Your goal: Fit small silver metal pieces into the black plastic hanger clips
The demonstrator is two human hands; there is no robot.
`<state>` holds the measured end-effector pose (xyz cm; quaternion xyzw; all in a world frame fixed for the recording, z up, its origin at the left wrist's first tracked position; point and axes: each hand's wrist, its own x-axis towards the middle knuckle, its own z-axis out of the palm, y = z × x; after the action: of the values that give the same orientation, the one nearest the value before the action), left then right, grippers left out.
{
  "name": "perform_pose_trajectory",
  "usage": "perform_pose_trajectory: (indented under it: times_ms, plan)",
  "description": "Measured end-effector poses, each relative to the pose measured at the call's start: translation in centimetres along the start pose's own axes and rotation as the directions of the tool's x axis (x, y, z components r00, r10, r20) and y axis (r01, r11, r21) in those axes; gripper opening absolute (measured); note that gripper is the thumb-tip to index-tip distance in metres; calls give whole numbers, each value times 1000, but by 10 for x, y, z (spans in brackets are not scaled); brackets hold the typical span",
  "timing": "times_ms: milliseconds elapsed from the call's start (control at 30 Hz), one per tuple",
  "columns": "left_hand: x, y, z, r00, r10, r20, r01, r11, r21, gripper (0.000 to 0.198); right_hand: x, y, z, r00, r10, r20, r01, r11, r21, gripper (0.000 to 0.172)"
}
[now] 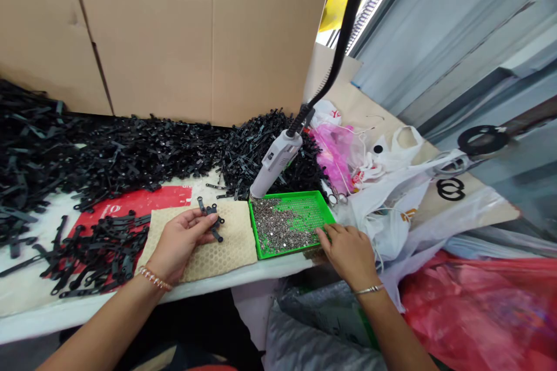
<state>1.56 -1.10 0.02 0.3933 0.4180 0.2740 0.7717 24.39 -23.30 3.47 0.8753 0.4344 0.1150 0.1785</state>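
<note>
And there it was: the left grip (185, 237) clamped on black strips (217, 222) above the honeycomb mat (230, 246), probably a cushion. The right grip (350, 252) met the green tray (308, 208) at its near corner; whether it pinched, I couldn't tell. Metal bits (274, 226) sat handily between both grips, driver (278, 159) beyond. Tabletop (274, 272) beneath, strip heaps (143, 148) and cardboard (174, 35) past the left grip!
</note>
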Motion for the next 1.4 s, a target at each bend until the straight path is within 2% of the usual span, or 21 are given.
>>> perform_pose_trajectory:
  times_ms: [200,400,600,767,900,1000,1067,1133,1200,1400]
  plan:
    - [-1,0,0,1000,0,0,0,1000,9,14,-11,-18,-4,998,68,-5,-68,998,-18,38]
    - [-2,1,1,1000,-2,-16,2,1000,4,14,-21,-41,-9,992,110,-57,-107,993,51,37]
    - [-2,2,2,1000,-11,-28,11,1000,14,13,-27,-74,-18,997,49,-64,-34,975,219,38]
    - [-1,0,1,1000,4,-31,-3,1000,24,11,-33,-100,-26,997,-19,-78,49,916,397,40]
    - [-2,1,1,1000,0,-29,1,1000,26,13,-30,-96,-24,992,-74,-105,114,879,463,40]
    - [-3,2,2,999,-11,-36,12,1000,24,13,-19,-73,-12,994,40,-103,3,919,393,46]
    - [-3,2,2,999,-9,-39,10,1000,26,11,-13,-59,-2,991,125,-56,-100,939,328,53]
    - [-3,2,2,999,-3,-34,4,999,33,10,-9,-54,4,988,155,0,-148,944,295,54]
    - [-3,2,2,1000,-1,-19,2,999,37,10,-10,-59,5,992,124,17,-123,943,309,52]
    - [-2,2,1,1000,10,0,-10,999,37,12,-19,-99,-8,997,-25,-71,54,900,432,50]
